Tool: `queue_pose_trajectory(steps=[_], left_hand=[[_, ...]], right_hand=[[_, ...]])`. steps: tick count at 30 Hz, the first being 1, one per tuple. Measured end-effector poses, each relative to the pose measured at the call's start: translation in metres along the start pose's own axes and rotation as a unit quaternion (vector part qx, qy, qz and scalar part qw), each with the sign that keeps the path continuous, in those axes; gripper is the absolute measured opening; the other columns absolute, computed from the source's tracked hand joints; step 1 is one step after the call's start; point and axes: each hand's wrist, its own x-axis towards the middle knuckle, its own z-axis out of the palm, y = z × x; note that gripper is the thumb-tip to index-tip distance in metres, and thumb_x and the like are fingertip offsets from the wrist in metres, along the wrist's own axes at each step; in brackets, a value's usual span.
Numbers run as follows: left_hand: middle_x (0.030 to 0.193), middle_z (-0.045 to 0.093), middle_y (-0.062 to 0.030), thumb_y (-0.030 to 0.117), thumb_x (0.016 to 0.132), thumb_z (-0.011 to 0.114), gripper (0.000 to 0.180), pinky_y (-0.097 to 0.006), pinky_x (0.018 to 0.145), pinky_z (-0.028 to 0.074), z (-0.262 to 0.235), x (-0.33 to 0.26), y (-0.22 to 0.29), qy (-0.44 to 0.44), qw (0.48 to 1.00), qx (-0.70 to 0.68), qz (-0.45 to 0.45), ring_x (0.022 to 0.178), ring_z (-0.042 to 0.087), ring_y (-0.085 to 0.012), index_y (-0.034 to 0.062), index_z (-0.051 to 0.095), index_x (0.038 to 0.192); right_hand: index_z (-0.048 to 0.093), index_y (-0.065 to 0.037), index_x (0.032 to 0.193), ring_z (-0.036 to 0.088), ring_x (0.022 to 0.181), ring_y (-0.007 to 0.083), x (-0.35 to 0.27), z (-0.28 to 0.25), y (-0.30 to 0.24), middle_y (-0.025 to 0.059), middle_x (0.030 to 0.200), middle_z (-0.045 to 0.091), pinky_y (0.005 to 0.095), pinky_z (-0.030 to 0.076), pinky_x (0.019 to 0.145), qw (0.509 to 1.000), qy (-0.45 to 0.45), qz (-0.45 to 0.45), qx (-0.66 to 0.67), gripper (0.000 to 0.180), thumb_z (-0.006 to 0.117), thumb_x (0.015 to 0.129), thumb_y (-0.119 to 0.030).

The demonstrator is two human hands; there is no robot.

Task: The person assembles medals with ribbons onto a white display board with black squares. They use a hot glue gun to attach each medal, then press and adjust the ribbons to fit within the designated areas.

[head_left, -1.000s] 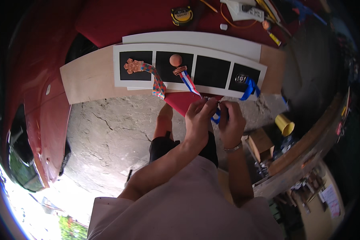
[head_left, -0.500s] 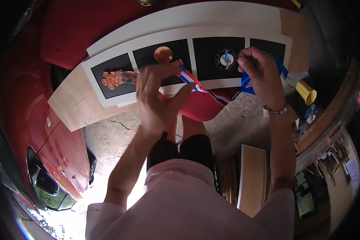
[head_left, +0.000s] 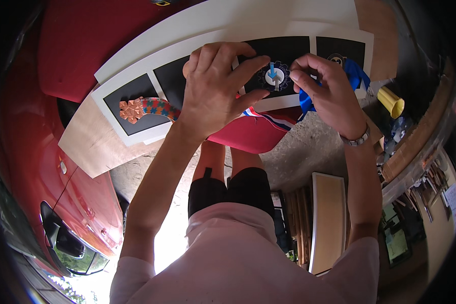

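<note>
Having neared the gear medal (head_left: 275,76), left hand (head_left: 211,88) keeps grip spread; right hand's (head_left: 330,96) unclear.

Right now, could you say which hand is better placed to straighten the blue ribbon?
Probably the right hand: the blue ribbon shows either side of it; the left hand is farther away.

Left hand (head_left: 212,86) spread, right hand (head_left: 330,93) curled

Working at a distance, I observe a rough grey concrete floor (head_left: 315,136). At left stands a red car (head_left: 93,207) with a black side mirror (head_left: 66,240); a bright patch of daylight (head_left: 171,249) adjoins it. At lower right, a tan panel (head_left: 328,223) with a pale edge lies beside dark wooden strips (head_left: 303,218); the right background falls into shadow.
</note>
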Motion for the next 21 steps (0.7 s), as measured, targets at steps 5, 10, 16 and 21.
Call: queue_pose_trajectory(steps=[5,10,16,21], left_hand=[[0.113,0.062,0.0010,0.032,0.059,0.092,0.059,-0.040,0.091,0.042,0.002,0.003,0.001,-0.002,1.000,-0.014,-0.001,0.106,0.056,-0.0232,0.0210,0.077,0.115],[0.111,0.061,-0.0011,0.029,0.057,0.093,0.057,-0.041,0.089,0.042,0.005,0.005,-0.002,0.000,1.000,-0.027,0.003,0.104,0.057,-0.0243,0.0183,0.076,0.110],[0.110,0.061,-0.0018,0.028,0.055,0.094,0.058,-0.040,0.088,0.042,0.005,0.006,0.000,0.009,1.000,-0.021,0.000,0.103,0.057,-0.0247,0.0165,0.075,0.108],[0.108,0.060,-0.0021,0.026,0.054,0.094,0.058,-0.041,0.087,0.043,0.003,0.008,0.000,-0.008,1.000,-0.007,-0.013,0.102,0.057,-0.0244,0.0162,0.075,0.107]], right_hand=[[0.068,0.000,0.104,0.064,0.074,0.0078,0.005,-0.008,0.002,0.0024,0.081,0.067,0.0241,0.047,0.062,0.999,-0.039,-0.004,-0.035,0.022,0.067,0.104,-0.022],[0.068,0.003,0.096,0.061,0.065,0.0132,0.007,-0.002,0.003,0.0074,0.072,0.067,0.0305,0.049,0.063,1.000,-0.006,-0.014,0.011,0.016,0.066,0.099,-0.012],[0.068,0.001,0.097,0.067,0.067,0.0189,0.010,0.008,0.010,0.0106,0.077,0.070,0.0326,0.051,0.065,0.997,0.052,-0.048,-0.004,0.012,0.072,0.095,-0.011],[0.067,-0.002,0.097,0.068,0.067,0.0229,0.011,0.013,0.016,0.0112,0.082,0.073,0.0339,0.051,0.064,0.985,0.116,-0.115,-0.056,0.017,0.078,0.092,-0.013]])
